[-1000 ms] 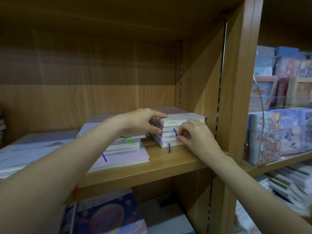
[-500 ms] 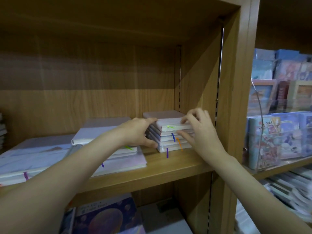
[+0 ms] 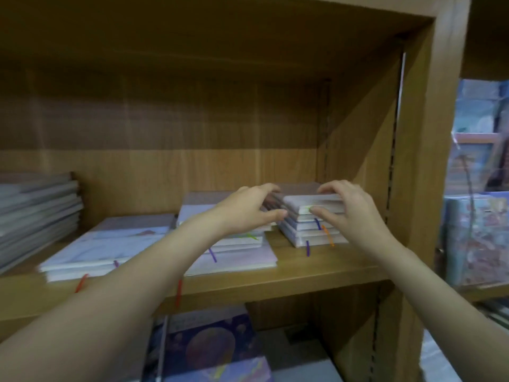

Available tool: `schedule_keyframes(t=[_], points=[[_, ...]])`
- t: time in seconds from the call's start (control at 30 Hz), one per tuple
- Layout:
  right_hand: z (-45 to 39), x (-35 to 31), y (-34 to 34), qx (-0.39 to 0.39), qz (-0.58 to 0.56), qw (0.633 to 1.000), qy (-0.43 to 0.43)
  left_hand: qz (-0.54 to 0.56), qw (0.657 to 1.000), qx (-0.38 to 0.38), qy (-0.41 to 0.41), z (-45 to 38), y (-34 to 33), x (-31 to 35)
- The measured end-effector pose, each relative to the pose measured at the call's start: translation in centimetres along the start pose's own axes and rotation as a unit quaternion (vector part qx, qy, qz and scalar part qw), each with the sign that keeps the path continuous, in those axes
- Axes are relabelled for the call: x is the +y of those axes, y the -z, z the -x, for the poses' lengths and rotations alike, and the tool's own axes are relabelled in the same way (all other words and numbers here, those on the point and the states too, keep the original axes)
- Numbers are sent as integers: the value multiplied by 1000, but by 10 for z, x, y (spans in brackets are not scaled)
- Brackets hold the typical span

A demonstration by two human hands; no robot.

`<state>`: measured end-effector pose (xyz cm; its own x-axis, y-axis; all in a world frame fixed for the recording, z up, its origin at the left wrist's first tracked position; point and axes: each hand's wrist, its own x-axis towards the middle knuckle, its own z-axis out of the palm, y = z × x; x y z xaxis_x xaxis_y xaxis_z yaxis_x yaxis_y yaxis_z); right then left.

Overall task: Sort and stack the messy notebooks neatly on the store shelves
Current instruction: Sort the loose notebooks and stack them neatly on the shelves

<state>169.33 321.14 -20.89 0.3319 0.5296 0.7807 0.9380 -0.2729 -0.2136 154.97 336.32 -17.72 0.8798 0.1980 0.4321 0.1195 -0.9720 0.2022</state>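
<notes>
A small stack of pale notebooks with coloured ribbon markers sits at the right end of the wooden shelf. My left hand touches the stack's left side, fingers over the top edge and thumb low against the side. My right hand curls over the stack's right front, fingers on the top notebook and thumb against its front edge. A wider stack of notebooks lies just left of it, and large flat notebooks lie further left.
Grey notebooks are piled at the far left. The shelf's upright side panel stands close to the right of the small stack. Colourful boxed goods fill the neighbouring shelf. A purple-covered book lies on the shelf below.
Both hands have risen to the top of the small stack; the right hand moved from the front edges onto the top notebook. The view swung left, showing more of the shelf.
</notes>
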Motion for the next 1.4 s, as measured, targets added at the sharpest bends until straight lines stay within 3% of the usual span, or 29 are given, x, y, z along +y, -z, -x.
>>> schedule_keyframes(t=[0.13, 0.2, 0.4, 0.57, 0.67, 0.8, 1.1, 1.17, 1.27, 1.33, 1.4], points=[[-13, -63, -12, -19, -45, 997, 60, -4, 995, 96, 38, 58, 35, -40], [-18, -98, -22, -58, -69, 992, 88, 8, 992, 102, 78, 89, 52, -64], [-14, -166, -57, -177, -73, 971, 140, -96, 972, -64, 205, 165, 91, -136], [-16, -203, -79, -226, 36, 956, 185, -53, 962, -134, 232, 181, 99, -160], [-18, -225, -94, -296, 115, 930, 184, 39, 963, -123, 235, 194, 97, -173], [-17, -227, -115, -263, 235, 911, 215, 230, 938, -75, 249, 212, 92, -185], [-3, -224, -112, -188, 153, 950, 195, 409, 879, -29, 244, 225, 94, -178], [2, -222, -114, -167, 169, 951, 199, 476, 842, -12, 253, 225, 99, -174], [7, -222, -116, -157, 186, 949, 200, 596, 746, 53, 292, 219, 103, -170], [7, -221, -116, -152, 187, 949, 203, 627, 693, 110, 338, 213, 103, -167], [7, -220, -116, -146, 178, 951, 205, 629, 664, 148, 378, 206, 101, -164]])
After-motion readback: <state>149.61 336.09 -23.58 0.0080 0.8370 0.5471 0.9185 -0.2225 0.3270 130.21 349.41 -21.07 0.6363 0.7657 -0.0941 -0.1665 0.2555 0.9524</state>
